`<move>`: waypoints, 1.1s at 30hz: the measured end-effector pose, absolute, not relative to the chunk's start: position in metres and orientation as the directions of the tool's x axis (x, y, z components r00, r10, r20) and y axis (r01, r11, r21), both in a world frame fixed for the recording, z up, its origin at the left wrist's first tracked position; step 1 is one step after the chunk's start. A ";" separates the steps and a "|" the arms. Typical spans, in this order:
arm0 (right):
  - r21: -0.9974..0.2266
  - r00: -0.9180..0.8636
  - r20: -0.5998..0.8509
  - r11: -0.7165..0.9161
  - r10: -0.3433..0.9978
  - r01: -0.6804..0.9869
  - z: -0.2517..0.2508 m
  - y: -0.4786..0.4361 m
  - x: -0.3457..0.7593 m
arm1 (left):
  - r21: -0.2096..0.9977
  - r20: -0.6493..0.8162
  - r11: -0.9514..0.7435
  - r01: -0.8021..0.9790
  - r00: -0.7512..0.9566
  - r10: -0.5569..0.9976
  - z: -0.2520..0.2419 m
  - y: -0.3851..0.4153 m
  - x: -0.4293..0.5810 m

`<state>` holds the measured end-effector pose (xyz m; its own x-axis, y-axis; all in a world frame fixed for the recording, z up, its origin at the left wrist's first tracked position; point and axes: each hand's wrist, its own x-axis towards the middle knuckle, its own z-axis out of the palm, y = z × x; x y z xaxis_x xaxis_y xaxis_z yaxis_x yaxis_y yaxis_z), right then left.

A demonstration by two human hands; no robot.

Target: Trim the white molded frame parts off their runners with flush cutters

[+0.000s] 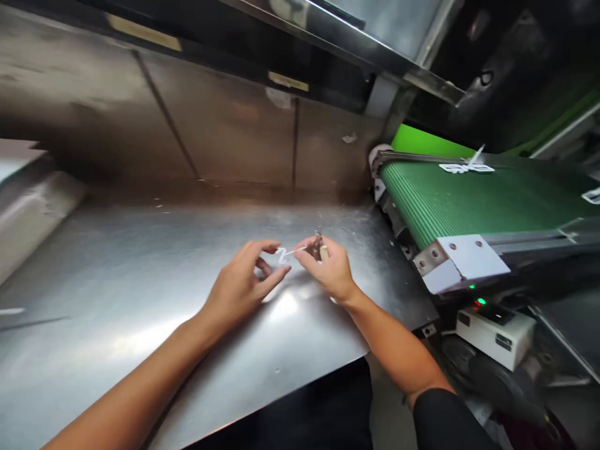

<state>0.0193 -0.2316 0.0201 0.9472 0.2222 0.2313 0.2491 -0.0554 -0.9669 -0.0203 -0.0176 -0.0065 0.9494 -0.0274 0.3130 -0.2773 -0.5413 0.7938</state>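
Over the metal table, a small white plastic part (283,255) with a thin stem is between my two hands. My left hand (241,278) has its index finger and thumb curled round the part's left end, with the fingertips at its edges. The thumb and index finger of my right hand (334,270) pinch the stem. Also within the right hand is a small metal tool with a cream-coloured handle (324,252); the fingers hide most of it, so I cannot tell its kind.
A green ribbed conveyor belt (450,200) runs at the right, carrying white plastic parts (466,167). Below it is a pale box (497,334) near green and red lights. The metal table (140,262) meets a back panel. A whitish block (32,206) stands at the left.
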 end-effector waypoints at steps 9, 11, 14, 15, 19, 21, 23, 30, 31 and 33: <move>-0.963 0.940 0.267 0.040 0.211 0.265 -0.001 -0.231 0.030 | 0.802 0.255 -0.560 -0.206 0.967 0.011 -0.001 -0.023 -0.021; -0.961 0.936 0.275 0.057 0.218 0.269 -0.003 -0.231 0.030 | 0.813 0.246 -0.547 -0.198 0.969 0.016 -0.003 -0.023 -0.019; -0.962 0.936 0.274 0.048 0.220 0.270 -0.003 -0.232 0.031 | 0.821 0.240 -0.539 -0.189 0.970 0.026 -0.006 -0.022 -0.018; -0.962 0.938 0.270 0.039 0.219 0.269 -0.002 -0.233 0.031 | 0.822 0.245 -0.536 -0.194 0.969 0.025 -0.006 -0.022 -0.017; -0.966 0.943 0.253 0.003 0.218 0.258 0.000 -0.235 0.032 | 0.811 0.273 -0.542 -0.222 0.962 0.015 -0.009 -0.021 -0.017; -0.967 0.944 0.246 -0.007 0.220 0.254 0.001 -0.236 0.032 | 0.807 0.272 -0.549 -0.219 0.962 0.016 -0.010 -0.022 -0.017; -0.968 0.945 0.241 -0.016 0.221 0.251 0.002 -0.236 0.031 | 0.807 0.262 -0.552 -0.208 0.965 0.019 -0.010 -0.022 -0.016; -0.967 0.958 0.229 -0.074 0.171 0.244 0.004 -0.236 0.031 | 0.806 0.244 -0.556 -0.204 0.970 -0.001 -0.009 -0.020 -0.017; -0.966 0.959 0.230 -0.081 0.166 0.246 0.005 -0.236 0.031 | 0.802 0.247 -0.560 -0.208 0.969 -0.006 -0.010 -0.020 -0.017; -0.963 0.957 0.238 -0.087 0.165 0.254 0.005 -0.237 0.031 | 0.800 0.253 -0.560 -0.217 0.967 -0.012 -0.011 -0.020 -0.017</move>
